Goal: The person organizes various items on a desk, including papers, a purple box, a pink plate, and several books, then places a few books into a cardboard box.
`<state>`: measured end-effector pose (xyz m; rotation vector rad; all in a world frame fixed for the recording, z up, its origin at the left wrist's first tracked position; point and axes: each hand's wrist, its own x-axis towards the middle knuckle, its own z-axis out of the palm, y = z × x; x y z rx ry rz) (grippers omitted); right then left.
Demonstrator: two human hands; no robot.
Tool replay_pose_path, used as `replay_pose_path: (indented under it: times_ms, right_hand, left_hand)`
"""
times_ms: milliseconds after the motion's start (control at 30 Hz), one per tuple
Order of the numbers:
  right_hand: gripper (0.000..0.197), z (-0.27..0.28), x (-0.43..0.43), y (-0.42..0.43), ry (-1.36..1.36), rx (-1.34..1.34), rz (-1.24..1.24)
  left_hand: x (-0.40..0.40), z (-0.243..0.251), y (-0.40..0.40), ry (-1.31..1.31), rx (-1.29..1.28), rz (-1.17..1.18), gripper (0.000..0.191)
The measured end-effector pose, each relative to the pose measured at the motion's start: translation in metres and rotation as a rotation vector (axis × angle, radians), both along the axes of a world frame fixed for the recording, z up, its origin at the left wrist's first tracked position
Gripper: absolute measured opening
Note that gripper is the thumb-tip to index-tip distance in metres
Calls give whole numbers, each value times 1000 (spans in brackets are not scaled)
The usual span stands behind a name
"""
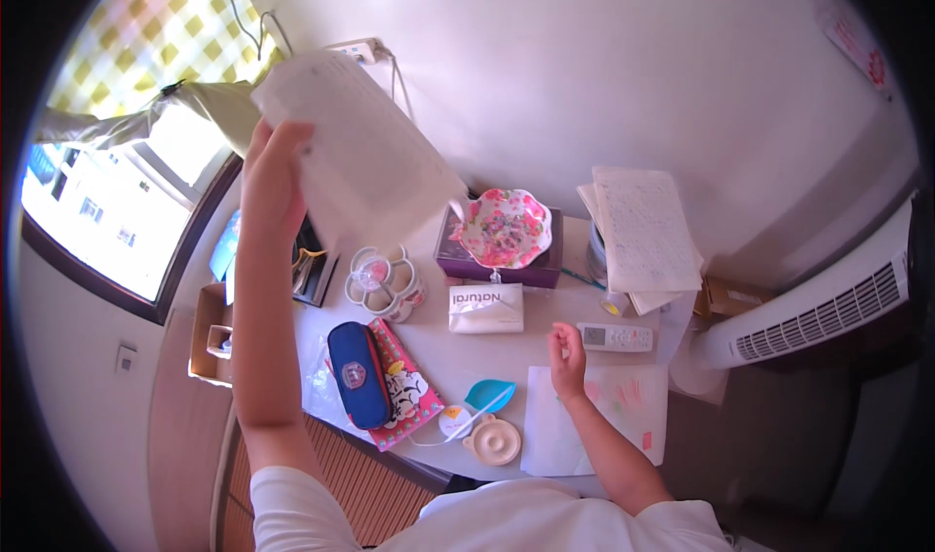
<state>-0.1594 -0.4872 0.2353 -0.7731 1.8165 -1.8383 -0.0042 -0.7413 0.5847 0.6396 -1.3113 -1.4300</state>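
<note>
My left hand [274, 176] is raised at the upper left and grips a pale sheet of paper [365, 143] by its left edge; whether it is one sheet or more I cannot tell. Over the desk at the right, my right hand [567, 361] is held with curled fingers and nothing visible in it. Beneath my right forearm lie drawing sheets [544, 428] with pink and green marks. A white remote control [617, 337] is just right of that hand. Handwritten papers [646, 231] rest on a container farther back.
A floral scalloped dish [505, 229] sits on a purple box [537, 274], behind a tissue pack [486, 318]. A blue pencil case [359, 374] overlaps a pink booklet [409, 399]. Nearby are a white compartment holder [398, 305], a teal leaf-shaped item [491, 394] and a beige lid [495, 441].
</note>
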Motion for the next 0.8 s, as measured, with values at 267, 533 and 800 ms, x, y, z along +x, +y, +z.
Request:
replay_pose_path:
  times_ms: [267, 533, 800]
  right_hand:
    - [57, 67, -24, 83, -1163, -411, 457]
    - [49, 57, -45, 169, -778, 135, 373]
    - [64, 10, -52, 181, -524, 238, 295]
  left_hand:
    - [50, -197, 153, -404, 509, -86, 42]
    - [51, -298, 214, -341, 579, -413, 39]
    - [64, -345, 209, -609, 359, -313, 20]
